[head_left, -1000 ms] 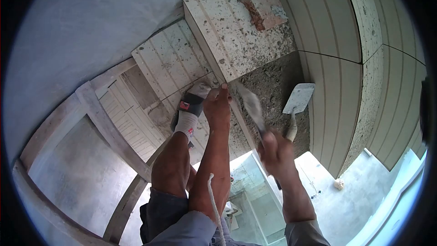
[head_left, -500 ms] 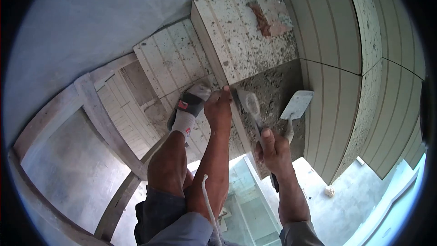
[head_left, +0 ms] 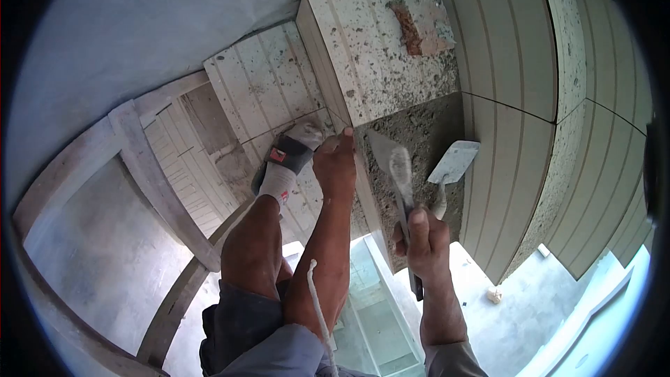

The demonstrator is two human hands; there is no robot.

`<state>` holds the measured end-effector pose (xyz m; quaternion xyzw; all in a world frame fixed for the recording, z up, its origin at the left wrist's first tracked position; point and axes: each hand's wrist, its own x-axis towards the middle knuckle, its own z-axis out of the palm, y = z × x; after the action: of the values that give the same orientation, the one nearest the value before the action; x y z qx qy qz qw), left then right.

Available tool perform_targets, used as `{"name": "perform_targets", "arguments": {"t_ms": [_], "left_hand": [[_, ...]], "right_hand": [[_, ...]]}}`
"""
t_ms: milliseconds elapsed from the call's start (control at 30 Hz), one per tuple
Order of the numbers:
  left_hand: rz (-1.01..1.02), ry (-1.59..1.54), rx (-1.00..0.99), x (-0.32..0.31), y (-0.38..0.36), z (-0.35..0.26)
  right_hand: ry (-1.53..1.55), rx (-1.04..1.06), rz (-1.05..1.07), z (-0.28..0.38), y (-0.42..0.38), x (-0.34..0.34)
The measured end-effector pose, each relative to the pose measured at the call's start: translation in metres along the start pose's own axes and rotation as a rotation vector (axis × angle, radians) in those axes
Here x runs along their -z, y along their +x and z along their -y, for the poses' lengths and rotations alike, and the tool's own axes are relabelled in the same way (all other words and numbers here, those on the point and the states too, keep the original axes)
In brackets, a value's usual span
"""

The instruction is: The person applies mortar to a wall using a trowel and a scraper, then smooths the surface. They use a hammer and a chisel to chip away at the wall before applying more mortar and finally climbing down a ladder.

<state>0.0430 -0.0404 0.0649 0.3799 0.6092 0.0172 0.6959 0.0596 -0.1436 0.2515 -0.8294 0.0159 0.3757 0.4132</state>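
Observation:
My right hand (head_left: 427, 244) is wrapped round the handle of a trowel (head_left: 399, 164), its pointed, mortar-smeared blade over the grey mortar bed (head_left: 415, 129) of a stair step. My left hand (head_left: 335, 164) is closed at the front edge of that step, thumb on the top edge of the upright riser tile (head_left: 364, 199); its other fingers are partly hidden. A second trowel (head_left: 455, 160), with a squarer blade, lies on the mortar at the right, against the riser of the step above.
Beyond the mortar is a speckled tread tile (head_left: 380, 49) with a broken brick piece (head_left: 412, 31) on it. Grooved beige tiles (head_left: 502, 35) face the steps at right. My foot (head_left: 293, 150) stands on the lower step (head_left: 269, 73). A wooden frame (head_left: 164, 178) is at left.
My right hand and its trowel have shifted slightly, with the blade tip still close to the riser's top edge. My left hand stays at the tile edge. The view has tilted a little.

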Motion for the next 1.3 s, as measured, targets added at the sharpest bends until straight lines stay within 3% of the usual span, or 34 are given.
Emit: {"name": "perform_targets", "arguments": {"t_ms": [133, 233, 400, 533, 633, 900, 1100, 1300], "left_hand": [[-0.011, 0.068, -0.040, 0.002, 0.004, 0.003], [0.010, 0.036, -0.047, 0.001, 0.001, 0.000], [0.050, -0.028, -0.023, 0.004, 0.004, 0.010], [0.056, -0.014, -0.017, 0.002, 0.007, 0.009], [0.048, 0.004, -0.002, 0.004, 0.002, 0.007], [0.062, 0.021, -0.040, 0.007, 0.005, 0.001], [-0.027, 0.076, -0.055, 0.001, -0.001, 0.004], [-0.001, 0.102, 0.029, 0.002, 0.001, -0.003]], "right_hand": [[0.006, 0.114, -0.039, 0.001, 0.001, -0.007], [-0.247, 0.028, 0.034, -0.014, 0.019, -0.008], [-0.068, -0.023, -0.061, 0.000, -0.001, -0.002], [-0.062, 0.048, -0.059, 0.000, 0.000, -0.009], [-0.245, 0.004, 0.018, -0.020, 0.014, -0.014], [-0.023, 0.004, -0.044, 0.007, -0.001, -0.011], [-0.096, -0.089, -0.021, -0.008, 0.007, -0.004], [-0.052, -0.006, 0.017, -0.003, -0.007, -0.004]]}}
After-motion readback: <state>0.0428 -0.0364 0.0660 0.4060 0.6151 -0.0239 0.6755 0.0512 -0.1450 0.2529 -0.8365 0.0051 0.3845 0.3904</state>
